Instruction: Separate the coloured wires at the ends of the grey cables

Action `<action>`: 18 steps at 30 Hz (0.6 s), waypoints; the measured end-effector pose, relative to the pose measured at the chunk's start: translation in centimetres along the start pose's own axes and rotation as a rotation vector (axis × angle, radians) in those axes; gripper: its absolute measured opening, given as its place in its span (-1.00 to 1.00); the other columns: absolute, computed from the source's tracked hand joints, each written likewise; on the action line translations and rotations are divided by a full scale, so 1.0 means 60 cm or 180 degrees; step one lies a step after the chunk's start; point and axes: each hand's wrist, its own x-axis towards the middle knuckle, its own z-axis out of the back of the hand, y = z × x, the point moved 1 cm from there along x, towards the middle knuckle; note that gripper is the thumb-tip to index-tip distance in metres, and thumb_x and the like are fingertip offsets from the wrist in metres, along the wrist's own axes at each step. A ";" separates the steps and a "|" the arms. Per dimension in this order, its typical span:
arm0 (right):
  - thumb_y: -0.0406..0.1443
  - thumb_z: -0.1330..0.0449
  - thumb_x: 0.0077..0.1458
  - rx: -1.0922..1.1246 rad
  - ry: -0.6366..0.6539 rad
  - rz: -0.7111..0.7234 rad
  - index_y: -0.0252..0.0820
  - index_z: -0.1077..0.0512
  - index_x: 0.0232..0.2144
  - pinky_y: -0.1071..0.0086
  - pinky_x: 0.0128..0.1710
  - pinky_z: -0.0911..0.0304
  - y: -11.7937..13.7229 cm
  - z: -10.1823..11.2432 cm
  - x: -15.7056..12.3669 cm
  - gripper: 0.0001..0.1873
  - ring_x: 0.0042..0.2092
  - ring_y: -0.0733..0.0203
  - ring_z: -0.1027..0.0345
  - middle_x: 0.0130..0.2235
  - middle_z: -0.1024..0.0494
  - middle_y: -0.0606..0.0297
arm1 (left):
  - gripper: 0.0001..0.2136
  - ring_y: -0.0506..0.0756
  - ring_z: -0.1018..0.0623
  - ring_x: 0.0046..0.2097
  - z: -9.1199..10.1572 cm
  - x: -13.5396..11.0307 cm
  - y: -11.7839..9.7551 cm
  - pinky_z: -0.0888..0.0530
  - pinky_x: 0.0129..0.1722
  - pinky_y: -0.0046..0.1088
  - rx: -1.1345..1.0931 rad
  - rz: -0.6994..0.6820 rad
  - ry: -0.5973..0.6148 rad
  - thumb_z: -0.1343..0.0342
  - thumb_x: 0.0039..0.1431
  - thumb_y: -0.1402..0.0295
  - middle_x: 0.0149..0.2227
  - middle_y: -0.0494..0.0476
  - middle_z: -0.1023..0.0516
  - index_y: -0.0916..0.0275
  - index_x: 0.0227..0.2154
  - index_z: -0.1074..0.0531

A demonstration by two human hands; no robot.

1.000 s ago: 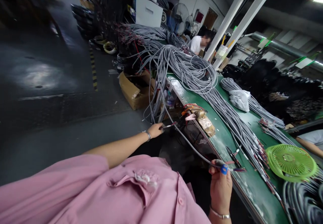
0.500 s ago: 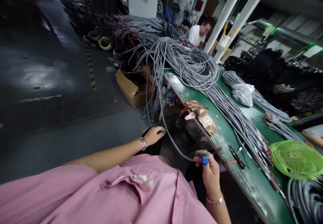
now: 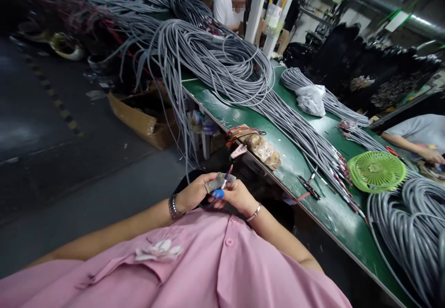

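My left hand and my right hand meet in front of my shirt. Between them rises the end of a cable, its thin coloured wires pointing up and a white bit at their base. Grey coverings wrap fingers of the left hand, which is closed round the cable end. A blue wrap is on one finger of the right hand, whose fingertips pinch at the same spot. Fingers hide most of the held part. Beyond the hands, grey cables hang over the edge of the green table.
A long bundle of grey cables lies along the table. Near its edge are a taped brown block, black cutters and a green fan. A cardboard box stands on the floor. Two other people sit across the table.
My right hand has moved left with the cable and joined my left hand. Coloured wires now show between the fingers. The view has shifted closer to the table.
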 end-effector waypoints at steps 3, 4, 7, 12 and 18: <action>0.01 -0.44 -0.30 0.0096 -0.0045 -0.0157 -0.30 -0.50 -0.32 0.45 -0.54 -0.35 -0.006 0.006 0.006 -0.43 -0.55 0.30 -0.43 -0.48 -0.59 0.24 | -0.55 -0.03 -0.35 -0.63 0.001 0.009 -0.002 -0.22 -0.61 -0.52 -0.0215 0.0189 0.0106 -0.16 0.11 0.06 -0.63 0.01 -0.42 0.32 -0.09 -0.50; 0.01 -0.44 -0.30 0.0110 -0.0061 -0.0191 -0.30 -0.50 -0.31 0.45 -0.53 -0.35 -0.007 0.009 0.009 -0.42 -0.54 0.30 -0.44 -0.47 -0.60 0.24 | -0.55 -0.04 -0.34 -0.64 0.002 0.013 -0.003 -0.21 -0.62 -0.52 -0.0258 0.0248 0.0080 -0.17 0.10 0.07 -0.62 0.02 -0.43 0.33 -0.08 -0.50; 0.02 -0.43 -0.29 0.0121 -0.0196 -0.0204 -0.30 -0.51 -0.33 0.45 -0.48 -0.36 -0.007 0.021 0.012 -0.43 -0.50 0.31 -0.45 -0.41 -0.60 0.22 | -0.61 -0.05 -0.35 -0.60 0.008 0.023 -0.007 -0.23 -0.60 -0.53 -0.0329 0.0249 -0.0287 -0.24 0.04 0.15 -0.54 0.08 -0.50 0.36 -0.16 -0.53; 0.03 -0.37 -0.17 -0.0211 -0.0652 -0.0076 -0.29 -0.48 -0.40 0.49 -0.49 -0.29 0.000 0.054 -0.002 -0.51 -0.48 0.35 -0.41 -0.42 -0.56 0.26 | -0.76 0.08 -0.53 -0.35 0.021 0.026 -0.008 -0.44 -0.32 -0.41 -0.0451 0.0087 -0.0773 -0.25 0.00 0.23 -0.40 0.18 -0.58 0.33 -0.36 -0.52; 0.07 -0.27 -0.04 -0.0410 -0.0987 0.0199 -0.21 -0.40 -0.31 0.47 -0.57 -0.22 0.014 0.061 -0.011 -0.52 -0.56 0.41 -0.24 -0.40 -0.50 0.35 | -0.79 -0.01 -0.46 -0.56 0.021 0.018 0.003 -0.25 -0.62 -0.55 0.0183 0.0453 -0.0576 -0.13 0.08 0.23 -0.53 0.10 -0.52 0.28 -0.49 -0.43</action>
